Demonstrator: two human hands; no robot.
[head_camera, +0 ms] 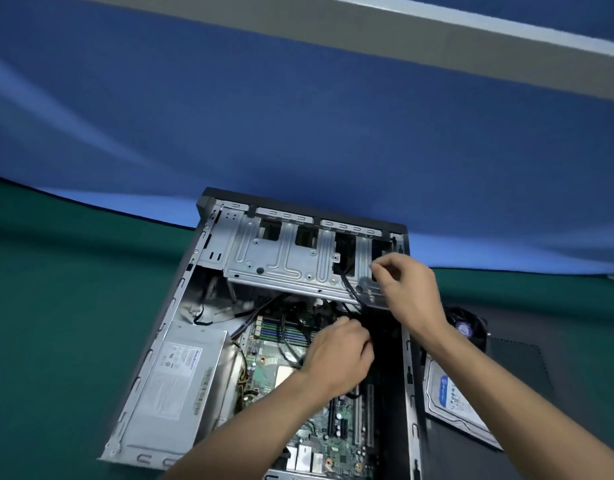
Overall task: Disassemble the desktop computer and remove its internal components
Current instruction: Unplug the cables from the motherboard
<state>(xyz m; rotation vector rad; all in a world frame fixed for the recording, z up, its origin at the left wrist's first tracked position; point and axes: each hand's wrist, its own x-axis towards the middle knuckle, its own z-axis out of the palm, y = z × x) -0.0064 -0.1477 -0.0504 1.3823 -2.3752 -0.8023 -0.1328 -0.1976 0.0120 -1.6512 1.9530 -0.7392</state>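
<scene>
**A:** While the case (181, 299) is lying open on the green table (56, 323), which step is being done, and where are the hands?

**B:** A cable seems to be worked loose. The left hand (336, 355) is lowered into the case, over the motherboard (336, 441), with its fingers curled around the black cables (348, 292) near the memory slots. The right hand (407, 289) is held at the right end of the metal drive cage (281, 258), and its thumb and finger look pinched together. It is probably the same black cable that is pinched there, but this cannot be told for sure, because the fingertips are hidden.

**A:** How should the step be done well?

**B:** The plug should be held by its body, not by the wire, and it should be pulled straight out. If a latch is present, it must be pressed first. The cable should then be guided out under the cage edge slowly, because the sheet metal may be sharp.

**A:** What is left inside?

**B:** The power supply (175, 379) is still seated at the left side of the case, and the motherboard is still mounted. A hard drive (450, 400) and a fan (468, 327) are already laid outside on a dark mat (527, 368), at the right of the case.
</scene>
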